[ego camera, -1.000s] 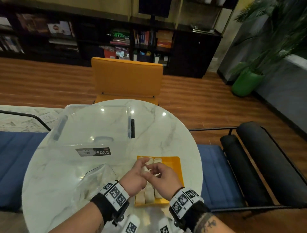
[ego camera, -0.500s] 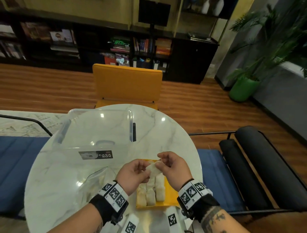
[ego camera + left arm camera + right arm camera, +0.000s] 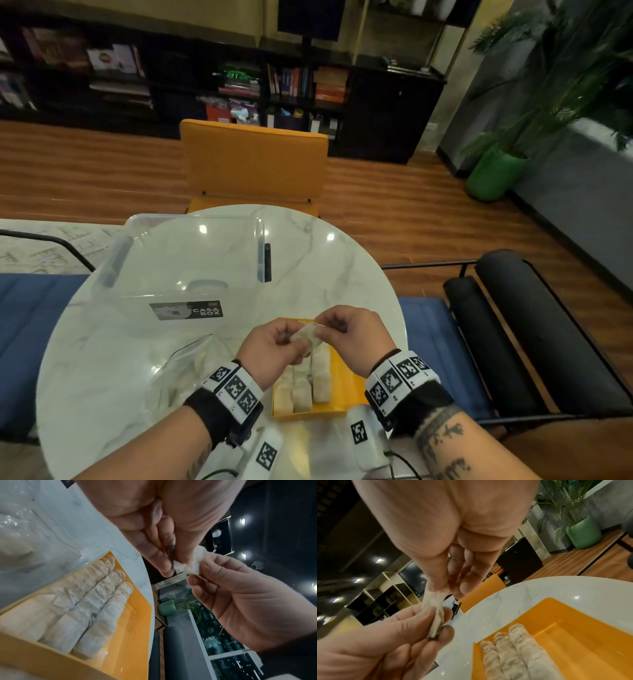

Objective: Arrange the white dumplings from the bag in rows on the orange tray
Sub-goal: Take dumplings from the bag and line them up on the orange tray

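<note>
A round marble tabletop (image 3: 342, 274) carries a clear plastic box (image 3: 191, 260) with a dark label at the far left, a crumpled clear bag (image 3: 191, 370) near the left wrist, and an orange tray (image 3: 346, 387) just in front of the person. Three rows of white dumplings (image 3: 305, 380) lie side by side in the left part of the tray; its right part shows bare orange. An orange chair (image 3: 253, 164) stands beyond the tabletop, a green plant pot (image 3: 493, 174) at the far right.

Both hands are raised above the far end of the tray and partly hide it. The left hand (image 3: 270, 346) and the right hand (image 3: 352, 339) meet over one dumpling (image 3: 306, 337), held in the air between them. Each hand's fingers (image 3: 164, 561) and thumb pinch an opposite end of it, and the remaining fingers are loosely curled.
</note>
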Available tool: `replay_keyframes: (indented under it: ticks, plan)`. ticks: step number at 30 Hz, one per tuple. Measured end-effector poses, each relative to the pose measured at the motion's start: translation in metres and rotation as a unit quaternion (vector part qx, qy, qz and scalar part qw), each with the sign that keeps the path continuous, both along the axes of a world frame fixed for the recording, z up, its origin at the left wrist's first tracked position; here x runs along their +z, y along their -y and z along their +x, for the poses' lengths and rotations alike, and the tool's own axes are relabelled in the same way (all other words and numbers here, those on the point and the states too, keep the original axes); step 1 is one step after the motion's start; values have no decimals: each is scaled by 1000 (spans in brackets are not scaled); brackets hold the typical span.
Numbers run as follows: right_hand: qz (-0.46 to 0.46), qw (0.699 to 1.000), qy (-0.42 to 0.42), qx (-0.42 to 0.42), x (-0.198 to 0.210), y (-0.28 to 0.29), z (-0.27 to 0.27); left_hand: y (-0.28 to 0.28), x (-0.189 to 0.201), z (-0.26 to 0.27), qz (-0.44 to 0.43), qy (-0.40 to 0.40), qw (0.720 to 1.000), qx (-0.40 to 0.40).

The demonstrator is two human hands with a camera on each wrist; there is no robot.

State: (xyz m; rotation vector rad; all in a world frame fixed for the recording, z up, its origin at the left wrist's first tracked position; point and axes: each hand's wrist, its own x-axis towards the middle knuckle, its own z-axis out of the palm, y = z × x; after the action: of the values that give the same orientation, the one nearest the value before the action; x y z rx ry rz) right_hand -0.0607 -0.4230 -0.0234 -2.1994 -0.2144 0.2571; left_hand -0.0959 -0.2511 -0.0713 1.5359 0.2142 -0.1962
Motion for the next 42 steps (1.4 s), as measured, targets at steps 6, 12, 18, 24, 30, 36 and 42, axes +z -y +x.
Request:
replay_keyframes:
  ticks: [6, 12, 18, 24, 30, 36, 42]
  plan:
    - [-130, 990, -32, 35, -25, 16, 2, -12, -36, -1, 197, -33, 980, 18]
    - [-301, 924, -132, 197, -64, 25, -6, -18, -56, -5, 367, -76, 926, -44]
    - [-333, 904, -158, 218, -91, 16, 0, -14, -64, -7, 374, -124, 916, -72]
    - [-337, 915, -144, 169, -109, 12, 7, -13, -65, -6, 356, -139, 922, -58]
    - [-349, 912, -133, 171, -115, 9, 6, -14, -66, -7, 361, -136, 921, -59]
    - [-297, 937, -157, 95, -114, 16, 4, -18, -68, -8, 368, -138, 917, -71]
    - [-145, 954, -233, -121, -111, 19, 8, -17, -68, -6, 374, -135, 914, -82]
